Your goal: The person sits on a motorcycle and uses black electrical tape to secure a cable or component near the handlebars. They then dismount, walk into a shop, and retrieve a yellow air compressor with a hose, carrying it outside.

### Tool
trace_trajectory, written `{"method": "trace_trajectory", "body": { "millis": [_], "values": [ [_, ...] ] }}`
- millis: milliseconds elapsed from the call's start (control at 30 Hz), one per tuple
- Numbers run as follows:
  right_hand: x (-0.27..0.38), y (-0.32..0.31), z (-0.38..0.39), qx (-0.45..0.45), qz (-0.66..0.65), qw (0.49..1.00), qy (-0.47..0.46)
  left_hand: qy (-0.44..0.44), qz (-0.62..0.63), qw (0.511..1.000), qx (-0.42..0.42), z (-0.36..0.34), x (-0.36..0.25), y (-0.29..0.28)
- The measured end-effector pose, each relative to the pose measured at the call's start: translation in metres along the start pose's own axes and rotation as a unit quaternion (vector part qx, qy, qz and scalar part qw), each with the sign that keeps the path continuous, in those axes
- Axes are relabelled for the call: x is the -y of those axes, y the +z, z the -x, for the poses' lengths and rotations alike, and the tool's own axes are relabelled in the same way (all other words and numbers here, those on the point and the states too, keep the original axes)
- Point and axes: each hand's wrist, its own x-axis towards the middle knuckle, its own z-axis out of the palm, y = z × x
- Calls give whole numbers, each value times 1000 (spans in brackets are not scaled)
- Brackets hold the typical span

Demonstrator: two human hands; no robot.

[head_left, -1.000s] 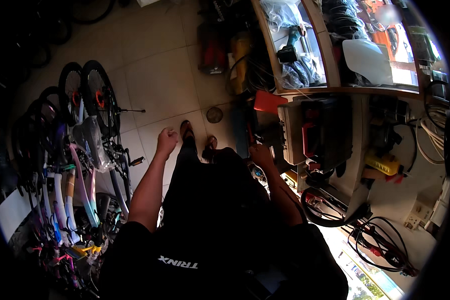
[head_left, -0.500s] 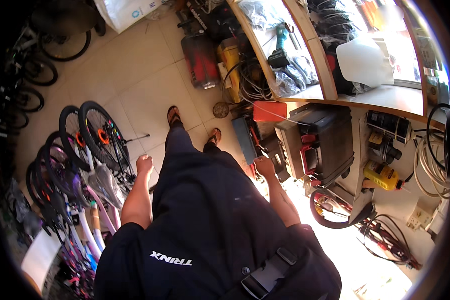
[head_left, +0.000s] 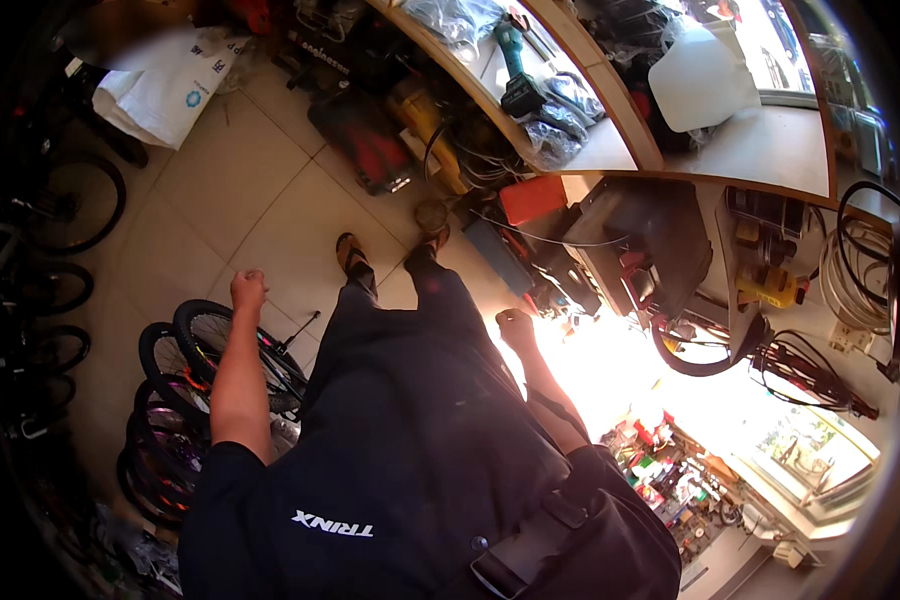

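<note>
My left hand hangs over the tiled floor with its fingers curled in, and nothing shows in it. It is nearest to a parked bicycle's front wheel, which lies beside my left forearm. My right hand hangs low in a loose fist, dark against a glare of sunlight; no object sticks out of it. Close to it on the right are a blue-grey box and an orange-red box. Neither hand touches anything I can see.
Bicycles line the left side. A white sack and a red-black case stand ahead. At right, a wooden-edged shelf and a cordless power tool; below it, a dark case and coiled cables.
I have stepped forward and turned; the right foot is now farther ahead. The bicycles and shelf have shifted in view, and a sunlit, cluttered area shows at lower right. Both hands stay closed.
</note>
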Motion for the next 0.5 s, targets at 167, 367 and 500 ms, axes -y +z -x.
{"method": "trace_trajectory", "body": {
  "millis": [167, 367, 500],
  "values": [
    [29, 7, -5, -5, 3, 1000, 19, -20, -67, 997, 38, -5, -41, 6],
    [80, 14, -61, 14, 27, 998, 57, -64, 59, 994, 67, 16, -88, 63],
    [121, 12, -137, -44, 25, 995, 88, -79, 167, 975, 121, 32, -138, 128]
  ]
}}
